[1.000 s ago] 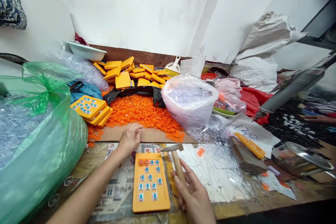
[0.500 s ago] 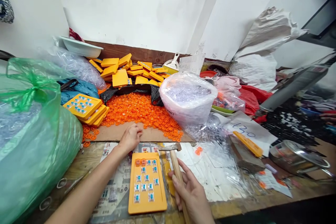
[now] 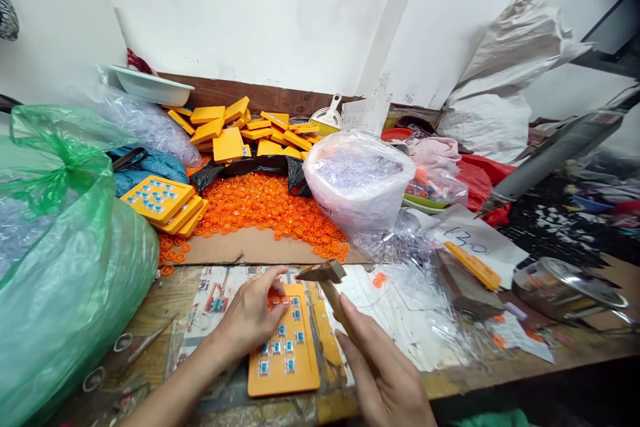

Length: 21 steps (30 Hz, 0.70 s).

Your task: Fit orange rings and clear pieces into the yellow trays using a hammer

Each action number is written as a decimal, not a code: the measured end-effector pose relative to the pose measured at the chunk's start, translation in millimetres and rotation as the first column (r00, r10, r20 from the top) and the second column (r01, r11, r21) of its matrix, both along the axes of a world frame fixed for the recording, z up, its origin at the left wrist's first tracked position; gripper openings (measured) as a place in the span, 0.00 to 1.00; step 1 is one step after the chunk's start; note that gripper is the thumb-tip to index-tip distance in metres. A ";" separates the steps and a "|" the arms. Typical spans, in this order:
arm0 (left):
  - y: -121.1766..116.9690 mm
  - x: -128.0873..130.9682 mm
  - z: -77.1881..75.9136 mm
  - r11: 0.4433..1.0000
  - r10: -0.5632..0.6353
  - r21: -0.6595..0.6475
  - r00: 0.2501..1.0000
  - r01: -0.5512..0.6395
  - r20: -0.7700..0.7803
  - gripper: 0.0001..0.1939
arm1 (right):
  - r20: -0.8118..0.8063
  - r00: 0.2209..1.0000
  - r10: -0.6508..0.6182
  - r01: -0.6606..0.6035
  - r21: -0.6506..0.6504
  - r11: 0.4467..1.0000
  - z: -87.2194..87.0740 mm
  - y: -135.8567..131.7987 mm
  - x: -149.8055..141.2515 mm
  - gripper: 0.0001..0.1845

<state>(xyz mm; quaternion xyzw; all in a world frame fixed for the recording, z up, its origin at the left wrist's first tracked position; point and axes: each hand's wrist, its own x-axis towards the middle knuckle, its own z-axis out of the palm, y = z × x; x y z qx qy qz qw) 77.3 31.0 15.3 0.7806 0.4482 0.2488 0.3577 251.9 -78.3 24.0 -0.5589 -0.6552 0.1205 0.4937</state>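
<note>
Scuffed white wall [image 3: 250,13] behind a cluttered wooden desk [image 3: 150,297], worn edge, printed sheets on top.

Left hand [image 3: 253,313] sits over the upper left of the board [image 3: 297,383], thumb and fingers curled in at the orange caps [image 3: 286,301]; can't tell if one is pinched or only touched. Right hand [image 3: 387,363] wraps the hammer [image 3: 336,297], head up, just right of the board, not touching it.

The board lies flat in front of the person. Progress: a few caps visible at its top, part hidden by fingers; the other visible switches [image 3: 281,331] are bare. Looks early on this one, most left.

Board: matte yellow plastic, rounded rectangle, recessed face. Switches: small blue centres in clear square housings. Hammer: smooth wood handle, dark metal head with a tapered end.

Farther out: cardboard [image 3: 220,248], flat brown, then a big heap of glossy ring-like orange pieces [image 3: 260,207]. Left, a stack [image 3: 167,203] of boards, top one with uncapped switches; beside it a shiny green bag [image 3: 110,287]. Back: jumbled yellow pile [image 3: 227,145], sides mostly unreadable. Right: crinkly white bag [image 3: 345,200] of clear pieces, rough block [image 3: 463,290], shiny steel pot [image 3: 560,293].
</note>
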 end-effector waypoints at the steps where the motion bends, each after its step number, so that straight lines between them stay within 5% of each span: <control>1: -0.1 0.2 0.3 1.000 0.004 0.001 1.000 -0.004 -0.006 0.23 | 0.069 0.997 0.027 -0.025 -0.031 0.999 -1.7 -0.2 0.4 0.26; 4: -0.2 -1.7 1.4 1.000 0.010 0.003 1.000 -0.010 -0.011 0.24 | 0.129 0.991 0.044 -0.020 -0.182 0.983 -14.7 -2.0 1.6 0.25; 9: 35.2 -4.2 0.2 0.998 0.062 -0.010 0.998 -0.062 -0.012 0.20 | -0.250 0.925 -0.286 0.194 -0.338 0.921 -36.7 -2.9 3.0 0.22; 15: 105.9 20.4 -8.9 0.989 0.077 0.135 0.990 -0.062 -0.115 0.08 | -0.670 0.631 -0.391 0.019 -0.491 0.871 -37.7 5.8 -2.8 0.35; 21: 110.0 31.6 -17.8 0.994 -0.017 0.099 0.983 0.036 -0.185 0.11 | -0.687 0.622 -0.375 -0.010 -0.486 0.874 -34.8 7.8 -1.5 0.36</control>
